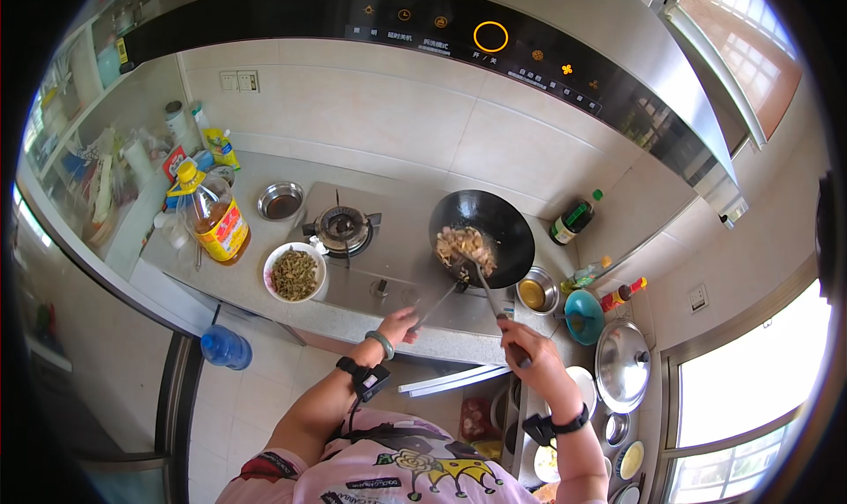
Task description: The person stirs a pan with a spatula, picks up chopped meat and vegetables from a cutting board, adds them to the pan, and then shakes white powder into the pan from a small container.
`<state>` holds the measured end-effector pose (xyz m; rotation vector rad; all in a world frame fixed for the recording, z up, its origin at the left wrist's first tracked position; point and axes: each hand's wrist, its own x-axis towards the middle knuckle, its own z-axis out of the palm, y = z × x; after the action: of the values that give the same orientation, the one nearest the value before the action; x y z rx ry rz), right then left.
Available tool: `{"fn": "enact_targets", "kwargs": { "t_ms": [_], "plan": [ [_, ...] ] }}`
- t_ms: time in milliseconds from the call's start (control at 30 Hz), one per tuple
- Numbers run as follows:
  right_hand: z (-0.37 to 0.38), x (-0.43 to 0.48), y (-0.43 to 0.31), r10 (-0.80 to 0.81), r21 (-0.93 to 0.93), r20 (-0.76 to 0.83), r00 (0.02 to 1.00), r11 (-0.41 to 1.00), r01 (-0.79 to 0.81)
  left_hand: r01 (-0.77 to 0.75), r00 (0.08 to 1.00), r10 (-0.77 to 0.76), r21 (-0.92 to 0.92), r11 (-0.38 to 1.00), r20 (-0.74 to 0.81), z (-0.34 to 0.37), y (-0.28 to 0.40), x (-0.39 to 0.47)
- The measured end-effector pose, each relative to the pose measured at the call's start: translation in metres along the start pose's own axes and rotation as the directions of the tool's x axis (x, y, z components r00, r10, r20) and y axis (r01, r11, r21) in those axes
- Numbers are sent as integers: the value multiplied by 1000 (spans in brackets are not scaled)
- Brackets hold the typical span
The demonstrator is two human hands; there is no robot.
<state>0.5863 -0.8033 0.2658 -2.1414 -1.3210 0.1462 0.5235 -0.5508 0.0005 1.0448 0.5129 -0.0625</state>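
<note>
My left hand (400, 325) grips the handle (437, 305) of a black wok (506, 239), which sits tilted over the right side of the stove. My right hand (533, 348) is closed around the dark handle of a metal cooking spatula (488, 291). Its blade reaches into a heap of browned, chopped food (463, 243), perhaps meat, on the wok's near left side. The blade's tip is partly hidden in the food. Haze blurs the area around the wok handle.
Left of the bare gas burner (343, 229) stand a bowl of chopped green vegetables (294, 276), a metal bowl (281, 201) and an oil jug (215, 219). On the right are a metal bowl of yellowish liquid (537, 291), a teal bowl (585, 317), a sauce bottle (576, 219) and a domed lid (621, 365).
</note>
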Motion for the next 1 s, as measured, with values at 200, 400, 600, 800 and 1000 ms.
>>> {"fn": "enact_targets", "kwargs": {
  "t_ms": [200,400,600,800,1000],
  "plan": [
    [-10,13,-10,24,136,-124,992,991,-7,18,1000,-17,28,999,-19,-1,2,-2],
    [-2,20,-27,18,184,-43,999,983,-10,-8,1000,8,47,999,-16,-10,-3,-2],
    [5,46,24,-32,114,-162,986,992,51,1,1000,-1,16,1000,-2,1,-2,7],
    [-74,17,-42,-35,28,147,989,999,32,4,1000,-3,12,1000,-23,-6,-4,0],
    [-48,23,-11,-27,-42,137,990,999,33,-10,1000,9,17,1000,6,-2,-4,0]
  ]
}}
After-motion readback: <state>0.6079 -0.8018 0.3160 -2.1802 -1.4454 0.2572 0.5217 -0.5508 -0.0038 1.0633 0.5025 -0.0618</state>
